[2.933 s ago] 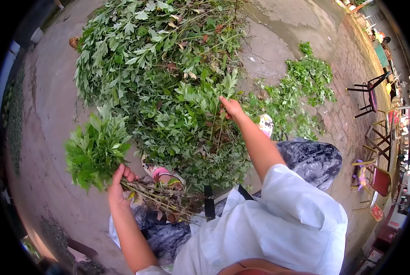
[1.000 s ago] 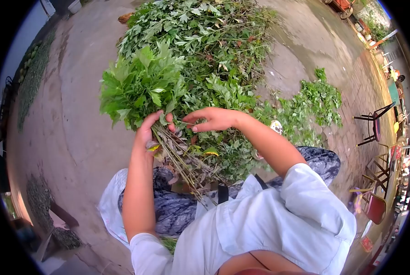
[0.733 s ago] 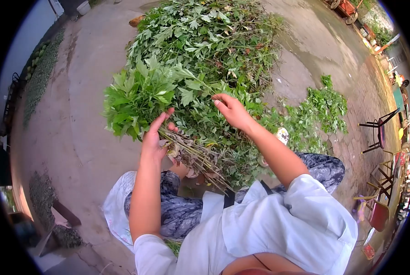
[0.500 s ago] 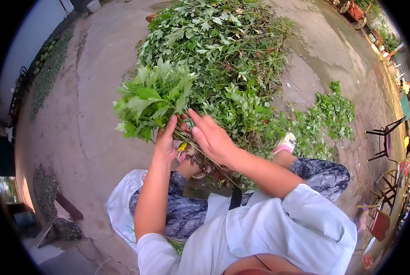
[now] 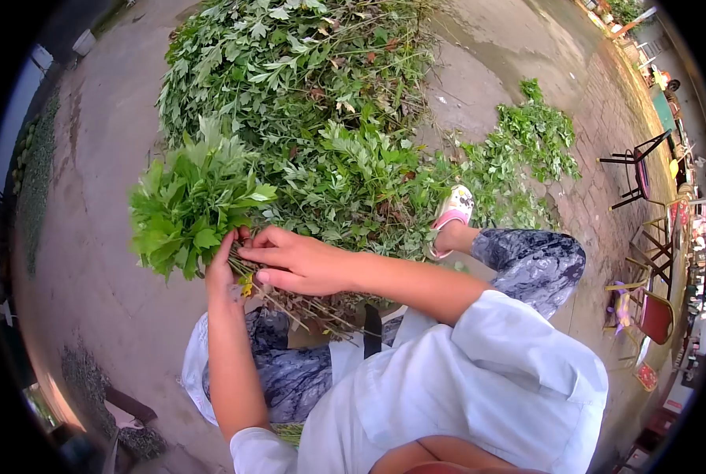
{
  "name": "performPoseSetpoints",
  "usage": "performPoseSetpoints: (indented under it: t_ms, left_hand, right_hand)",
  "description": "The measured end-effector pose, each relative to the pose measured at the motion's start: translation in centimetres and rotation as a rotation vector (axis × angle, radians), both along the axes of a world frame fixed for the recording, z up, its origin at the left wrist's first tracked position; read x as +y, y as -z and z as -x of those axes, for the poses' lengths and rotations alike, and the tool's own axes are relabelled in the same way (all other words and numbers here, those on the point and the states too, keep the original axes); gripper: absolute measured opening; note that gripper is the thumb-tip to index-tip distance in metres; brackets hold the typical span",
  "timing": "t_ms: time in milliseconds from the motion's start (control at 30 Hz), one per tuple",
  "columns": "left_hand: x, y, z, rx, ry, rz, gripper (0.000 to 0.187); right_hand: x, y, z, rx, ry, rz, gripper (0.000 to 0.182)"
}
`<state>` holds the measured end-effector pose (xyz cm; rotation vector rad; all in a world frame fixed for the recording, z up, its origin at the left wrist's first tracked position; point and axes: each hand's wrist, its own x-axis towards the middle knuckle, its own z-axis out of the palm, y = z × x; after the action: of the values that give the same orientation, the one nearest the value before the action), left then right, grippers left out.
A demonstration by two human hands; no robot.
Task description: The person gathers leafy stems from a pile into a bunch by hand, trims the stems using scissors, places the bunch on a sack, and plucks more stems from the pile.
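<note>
My left hand (image 5: 220, 268) is closed around the stems of a bunch of leafy green stalks (image 5: 195, 201). The leaves fan out to the upper left, and the thin brownish stems (image 5: 313, 310) trail down to the right with some dry, dark leaves and a yellow one. My right hand (image 5: 309, 262) lies across these stems beside the left, its fingertips curled onto them and its thumb below. Just beyond both hands spreads a large heap of the same cut greenery (image 5: 306, 103).
A smaller patch of cut leaves (image 5: 538, 130) lies right of the heap on the concrete ground (image 5: 84, 197). My foot in a white and pink clog (image 5: 456, 209) stands by the heap's edge. Chairs (image 5: 641, 170) line the right side. A white bucket (image 5: 84, 42) is at the far left.
The view has shifted, so the heap sits further left. My right hand has gone from nearly flat, fingers pointing up beside the bunch, to fingers bent onto the stems.
</note>
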<state>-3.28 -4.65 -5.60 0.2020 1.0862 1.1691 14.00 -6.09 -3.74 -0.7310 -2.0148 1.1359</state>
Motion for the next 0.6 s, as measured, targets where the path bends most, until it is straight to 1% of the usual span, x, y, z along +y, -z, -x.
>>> performPoseSetpoints:
  t_ms: [67,100,133,167,200,233,267,300,333,400,433,467,533,567,600]
  left_hand:
    - [0.2,-0.2,0.9,-0.074,0.073,-0.081,0.014]
    - [0.3,-0.7,1.2,-0.077,0.064,-0.076,0.012]
    - [0.5,-1.3,1.2,0.032,0.045,-0.033,0.012]
    - [0.7,-0.9,1.9,-0.021,0.067,-0.076,0.011]
    - [0.9,-0.6,2.5,-0.072,0.090,-0.119,0.011]
    - [1.0,-0.9,2.2,-0.043,0.052,-0.093,0.011]
    - [1.1,-0.8,2.2,-0.041,0.052,-0.082,0.011]
    - [1.2,-0.7,2.2,-0.007,0.043,-0.062,0.011]
    - [1.4,-0.6,2.1,0.026,0.034,-0.044,0.011]
    - [1.6,-0.5,1.7,0.040,0.048,-0.033,0.011]
    - [1.7,-0.4,1.6,0.048,0.052,-0.021,0.011]
    - [1.8,-0.3,1.5,0.056,0.057,-0.011,0.011]
    - [1.9,-0.5,1.1,0.059,0.054,-0.005,0.011]
    - [1.9,-0.7,1.0,0.063,0.049,-0.004,0.011]
    - [1.9,-0.7,1.1,0.063,0.049,-0.001,0.011]
  right_hand:
    - [0.8,2.5,-3.2,0.136,0.043,0.245,0.032]
    - [1.2,4.9,-5.4,0.065,0.206,0.433,0.027]
    - [1.4,7.7,-7.9,-0.010,0.369,0.621,0.022]
    - [1.5,10.0,-10.6,-0.114,0.586,0.709,0.017]
    - [1.5,14.1,-13.6,-0.170,0.734,0.784,0.016]
    - [1.0,18.6,-16.6,-0.259,0.874,0.710,0.015]
    - [0.8,21.0,-18.8,-0.339,1.003,0.737,0.015]
    - [0.7,21.1,-19.8,-0.388,1.076,0.784,0.014]
    - [0.5,21.4,-20.1,-0.391,1.076,0.792,0.014]
    - [0.2,21.4,-20.6,-0.620,1.166,0.505,0.015]
    - [0.6,21.3,-20.3,-0.633,1.126,0.581,0.021]
    - [0.9,21.3,-20.2,-0.635,1.126,0.585,0.021]
    - [1.6,21.9,-20.6,-0.701,1.036,0.454,0.034]
    - [2.2,22.2,-21.2,-0.695,1.002,0.327,0.032]
    - [3.1,21.6,-21.8,-0.695,1.001,0.329,0.032]
